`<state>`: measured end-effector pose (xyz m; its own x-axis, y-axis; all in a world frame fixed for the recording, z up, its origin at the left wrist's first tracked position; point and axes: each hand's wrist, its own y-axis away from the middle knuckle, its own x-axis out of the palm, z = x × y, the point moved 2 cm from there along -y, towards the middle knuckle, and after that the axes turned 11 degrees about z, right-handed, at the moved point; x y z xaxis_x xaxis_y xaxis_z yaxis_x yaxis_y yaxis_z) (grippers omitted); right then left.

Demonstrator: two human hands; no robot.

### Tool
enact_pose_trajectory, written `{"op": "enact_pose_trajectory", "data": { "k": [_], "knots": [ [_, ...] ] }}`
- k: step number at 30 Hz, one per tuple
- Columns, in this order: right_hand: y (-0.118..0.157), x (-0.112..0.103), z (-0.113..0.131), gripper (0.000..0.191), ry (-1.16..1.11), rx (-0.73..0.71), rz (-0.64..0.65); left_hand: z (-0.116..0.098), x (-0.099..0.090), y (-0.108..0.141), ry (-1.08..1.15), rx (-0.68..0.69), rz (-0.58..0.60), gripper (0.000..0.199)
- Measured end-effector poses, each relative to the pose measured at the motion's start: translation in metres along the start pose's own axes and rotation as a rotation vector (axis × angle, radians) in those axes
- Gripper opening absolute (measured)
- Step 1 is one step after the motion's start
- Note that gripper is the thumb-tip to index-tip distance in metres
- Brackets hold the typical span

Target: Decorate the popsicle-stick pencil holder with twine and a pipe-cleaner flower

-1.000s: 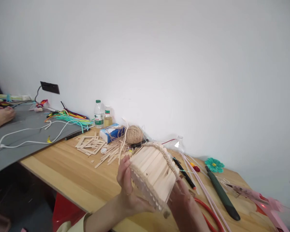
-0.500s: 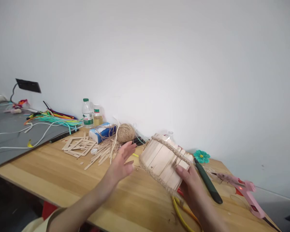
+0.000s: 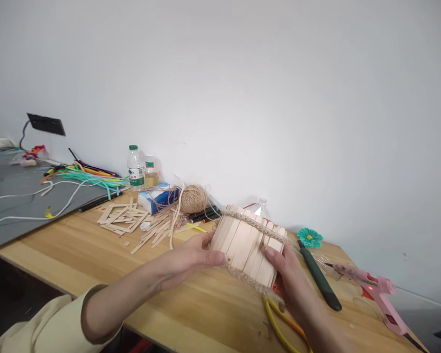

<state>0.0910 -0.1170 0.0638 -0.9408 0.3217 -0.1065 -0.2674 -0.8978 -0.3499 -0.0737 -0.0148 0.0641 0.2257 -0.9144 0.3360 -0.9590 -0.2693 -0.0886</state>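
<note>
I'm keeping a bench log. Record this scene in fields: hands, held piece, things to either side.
Left hand: gripping the stick piece at its left end
Right hand: gripping its right end, thumb in front
Build: pale wooden sticks side by side, braided cord near upper and lower edges
Picture left: loose sticks, twine ball, green-capped bottle
Picture right: teal flower, dark green tool, pink glue gun

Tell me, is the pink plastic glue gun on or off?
Apparently on: a small red light glows on the pink plastic glue gun.
</note>
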Motion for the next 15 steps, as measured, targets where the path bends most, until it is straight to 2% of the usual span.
{"op": "enact_pose_trajectory", "data": {
  "k": [3, 5, 10, 15],
  "knots": [
    [-0.001, 0.004, -0.004, 0.069, -0.202, 0.130, 0.055, -0.001, 0.002, 0.000, 0.020, -0.045, -0.050, 0.068],
    [-0.001, 0.004, -0.006, 0.071, -0.255, 0.165, 0.046, -0.001, 0.006, 0.000, 0.047, -0.049, -0.033, 0.066],
    [0.001, 0.002, -0.012, 0.074, -0.283, 0.248, -0.013, 0.001, 0.013, 0.000, 0.073, -0.066, -0.026, 0.061],
    [0.003, 0.004, -0.005, 0.076, -0.294, 0.276, -0.013, 0.003, 0.016, 0.001, 0.100, -0.057, -0.051, 0.063]
  ]
}}
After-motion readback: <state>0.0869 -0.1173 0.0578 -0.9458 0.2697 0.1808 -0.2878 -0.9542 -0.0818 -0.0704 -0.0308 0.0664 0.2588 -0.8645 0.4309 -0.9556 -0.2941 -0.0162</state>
